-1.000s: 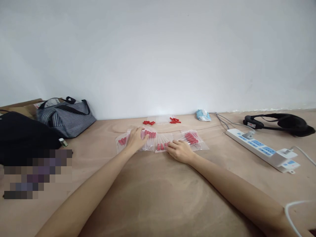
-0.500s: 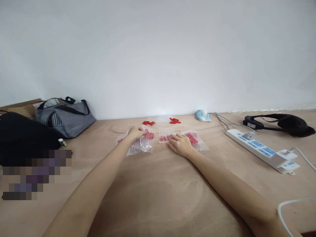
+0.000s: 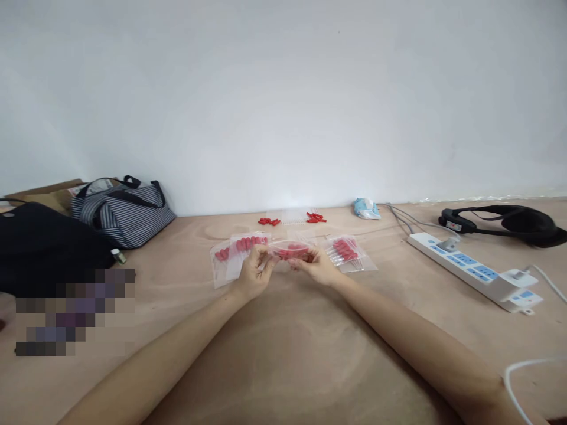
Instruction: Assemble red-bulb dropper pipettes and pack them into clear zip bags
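Between my two hands is a clear plastic bag with red-capped clear sticks or tubes in it. My left hand pinches the bag's left side, and my right hand grips its right side. Left of my left hand lie overlapping clear bags with red-ended pieces inside. To the right of my right hand rests another clear bag with red pieces. Behind, near the wall, are loose red pieces at the left and more red pieces at the right, with clear thin tubes between them.
A white power strip with plugs and cables lies at the right, beside a black strapped device. A blue-and-white packet sits by the wall. Far left are a striped bag, a black bag and a small bottle.
My left hand has let go of the bag at the left and moved right to the middle bag. That bag is now lifted and tilted between both hands.
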Demonstrator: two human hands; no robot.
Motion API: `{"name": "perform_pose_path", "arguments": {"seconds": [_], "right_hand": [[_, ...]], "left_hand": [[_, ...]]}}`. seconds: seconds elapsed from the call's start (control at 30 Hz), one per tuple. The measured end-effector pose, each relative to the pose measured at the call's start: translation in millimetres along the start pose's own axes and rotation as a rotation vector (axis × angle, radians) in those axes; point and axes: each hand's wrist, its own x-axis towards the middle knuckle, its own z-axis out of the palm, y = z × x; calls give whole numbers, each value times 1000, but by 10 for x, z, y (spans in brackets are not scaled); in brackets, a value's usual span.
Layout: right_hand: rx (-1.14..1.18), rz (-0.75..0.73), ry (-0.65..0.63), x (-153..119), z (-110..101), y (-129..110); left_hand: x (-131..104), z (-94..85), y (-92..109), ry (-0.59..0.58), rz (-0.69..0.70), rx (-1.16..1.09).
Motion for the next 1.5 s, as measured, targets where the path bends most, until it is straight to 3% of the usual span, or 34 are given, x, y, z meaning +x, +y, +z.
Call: {"name": "perform_pose_path", "arguments": {"seconds": [0.07,0.17,0.23,0.3,0.47,0.7,0.87,0.97,1.13,1.2,1.3,1.5], "right_hand": [[-98,-127,-7,-40,-18,12],[-326,-278,-85,-89,-47,44],[-496,-363,-143,-121,-70,72],[-655,-454,-154,-162,-97,100],[-847,-643,-52,-242,-134,150],[-894,-577,-133,-215,-40,159],[-924,-640,-66,-259,-73,112],[-951,-607,-22,-312,-153,95],[-1035,-503,-35,-396,-343,128],[-1058,-495,-52,-408,-400,144],[-1098,-511,-69,-400,-437,146],[-1212,-612,-138,-382,-410,109]], "left_hand": [[-62,-44,8,-77,130,46],[-86,-142,10,-321,325,190],[-79,-195,-7,-450,396,282],[-67,-222,-40,-487,405,337],[-67,-189,-107,-446,439,466],[-94,-158,-114,-332,647,569],[-4,-76,-97,-257,747,542],[57,49,-114,-226,737,542],[131,202,-202,-420,683,477],[132,187,-222,-482,637,490],[84,76,-205,-458,577,549],[-78,-147,-127,-389,764,672]]}}
